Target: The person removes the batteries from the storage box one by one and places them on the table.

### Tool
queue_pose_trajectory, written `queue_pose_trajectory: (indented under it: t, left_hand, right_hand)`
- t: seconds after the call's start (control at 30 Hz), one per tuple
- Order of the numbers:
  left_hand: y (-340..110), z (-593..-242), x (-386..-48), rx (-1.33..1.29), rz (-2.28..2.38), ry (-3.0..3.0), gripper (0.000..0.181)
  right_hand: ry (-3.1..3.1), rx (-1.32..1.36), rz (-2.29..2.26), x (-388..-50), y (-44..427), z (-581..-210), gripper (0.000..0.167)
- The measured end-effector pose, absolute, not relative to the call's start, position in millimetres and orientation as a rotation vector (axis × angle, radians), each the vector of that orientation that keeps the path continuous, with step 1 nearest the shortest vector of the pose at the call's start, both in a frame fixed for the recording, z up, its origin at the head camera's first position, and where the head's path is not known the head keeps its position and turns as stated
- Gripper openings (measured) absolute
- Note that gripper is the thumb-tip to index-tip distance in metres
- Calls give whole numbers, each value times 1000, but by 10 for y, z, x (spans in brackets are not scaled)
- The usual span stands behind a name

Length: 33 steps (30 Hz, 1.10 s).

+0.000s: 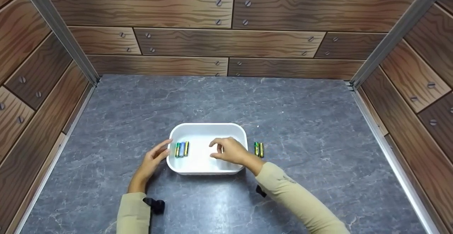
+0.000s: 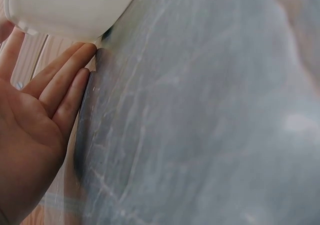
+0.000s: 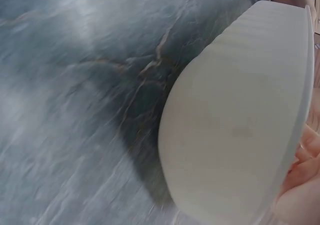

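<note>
A white plastic container (image 1: 207, 172) stands on the table, its outer side also visible in the left wrist view (image 2: 65, 10) and right wrist view (image 3: 235, 110). Three batteries, one green (image 1: 177, 150), one blue (image 1: 182, 149) and one gold (image 1: 186, 149), lie side by side at its left end. My left hand (image 1: 150, 163) touches the left rim, fingers extended (image 2: 45, 110). Over the container's right half hovers my right hand (image 1: 231, 151), partly hidden by the wall in the right wrist view (image 3: 302, 180); thumb and bent index are apart, nothing visible between them.
Just outside the container's right end, a green battery (image 1: 256, 148) and a gold-and-dark battery (image 1: 261, 150) lie on the grey marbled table (image 1: 219, 99), close to my right wrist. Wood-patterned panels (image 1: 184, 43) with metal posts at the corners surround the table.
</note>
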<state>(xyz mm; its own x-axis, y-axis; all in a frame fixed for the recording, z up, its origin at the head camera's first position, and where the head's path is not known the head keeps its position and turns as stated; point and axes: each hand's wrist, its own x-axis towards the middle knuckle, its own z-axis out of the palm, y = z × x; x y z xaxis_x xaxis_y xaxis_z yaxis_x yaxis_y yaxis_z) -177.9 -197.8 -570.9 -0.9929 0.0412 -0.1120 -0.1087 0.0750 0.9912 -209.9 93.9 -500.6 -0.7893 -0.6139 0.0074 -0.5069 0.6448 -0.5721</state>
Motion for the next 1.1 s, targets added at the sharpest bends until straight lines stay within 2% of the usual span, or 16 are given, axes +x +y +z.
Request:
queue_pose_trajectory:
  t: [0.6, 1.1]
  left_hand:
    - [-1975, -5681, -1773, -45, 2062, 2211, 42]
    - [-1986, -5709, -1772, -61, 2026, 2262, 43]
  right_hand:
    - [2653, -844, -875, -2203, 475, -5171, 33]
    - [2645, -528, -894, -2296, 266, -5335, 43]
